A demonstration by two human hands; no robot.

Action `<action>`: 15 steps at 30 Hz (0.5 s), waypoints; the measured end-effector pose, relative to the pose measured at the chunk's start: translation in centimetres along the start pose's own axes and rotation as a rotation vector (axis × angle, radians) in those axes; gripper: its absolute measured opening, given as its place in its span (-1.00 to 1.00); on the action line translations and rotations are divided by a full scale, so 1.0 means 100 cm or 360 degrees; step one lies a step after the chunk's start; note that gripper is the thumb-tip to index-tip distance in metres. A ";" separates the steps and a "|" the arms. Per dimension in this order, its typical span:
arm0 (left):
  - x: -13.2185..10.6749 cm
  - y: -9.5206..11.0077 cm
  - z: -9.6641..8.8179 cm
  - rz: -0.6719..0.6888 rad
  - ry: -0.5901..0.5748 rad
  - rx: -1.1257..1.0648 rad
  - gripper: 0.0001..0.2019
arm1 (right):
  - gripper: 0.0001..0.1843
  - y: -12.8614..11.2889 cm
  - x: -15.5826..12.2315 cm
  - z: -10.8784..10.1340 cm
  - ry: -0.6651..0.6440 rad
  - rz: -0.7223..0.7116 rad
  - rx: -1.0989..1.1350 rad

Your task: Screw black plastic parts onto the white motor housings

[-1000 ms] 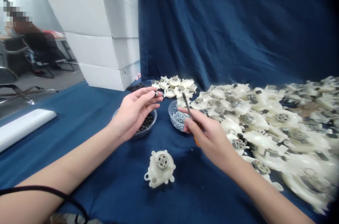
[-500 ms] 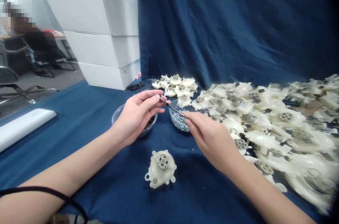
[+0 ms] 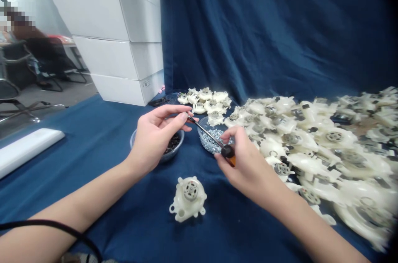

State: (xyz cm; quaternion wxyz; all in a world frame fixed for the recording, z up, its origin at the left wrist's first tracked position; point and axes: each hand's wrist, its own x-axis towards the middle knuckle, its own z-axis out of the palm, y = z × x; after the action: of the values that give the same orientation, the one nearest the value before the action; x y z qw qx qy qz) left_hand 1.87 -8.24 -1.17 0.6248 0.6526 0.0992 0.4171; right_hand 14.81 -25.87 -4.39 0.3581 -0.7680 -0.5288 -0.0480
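Observation:
My right hand [image 3: 241,157] is closed around the orange-and-black handle [image 3: 229,154] of a screwdriver. Its metal shaft [image 3: 207,131] points up and left to the fingertips of my left hand [image 3: 161,132]. There, thumb and fingers pinch what looks like a small screw at the driver's tip, mostly hidden. Below the hands, a cream plastic housing with a round metal motor [image 3: 190,189] lies on the blue cloth. Behind the shaft stands a clear bowl of silvery screws [image 3: 209,143]. A second bowl, with dark small parts [image 3: 174,143], is partly covered by my left hand.
Many similar cream housings [image 3: 306,161] are heaped along the right, with a smaller group [image 3: 205,99] at the back. White boxes [image 3: 102,54] are stacked at back left. A long white object [image 3: 31,149] lies at left. A black cable [image 3: 46,223] crosses my left forearm.
My right hand has shifted its hold on the screwdriver, with fingers spread more and the handle now showing. My left hand stays at the tip, turned slightly. The housing has not moved.

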 end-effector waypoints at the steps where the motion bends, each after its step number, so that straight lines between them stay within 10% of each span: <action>1: -0.001 0.000 0.000 0.0029 0.0032 0.0018 -0.82 | -0.76 0.001 0.001 0.000 0.0046 -0.0032 0.0018; 15: 0.007 -0.003 -0.004 0.0157 0.0145 -0.0020 -0.80 | -0.64 -0.008 -0.004 0.000 0.0219 -0.0196 -0.0321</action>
State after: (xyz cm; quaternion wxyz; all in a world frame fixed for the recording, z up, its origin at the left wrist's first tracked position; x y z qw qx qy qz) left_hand 2.15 -7.45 -1.18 0.6023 0.6331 0.0928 0.4773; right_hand 13.99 -26.01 -4.18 0.3109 -0.7611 -0.5417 -0.1752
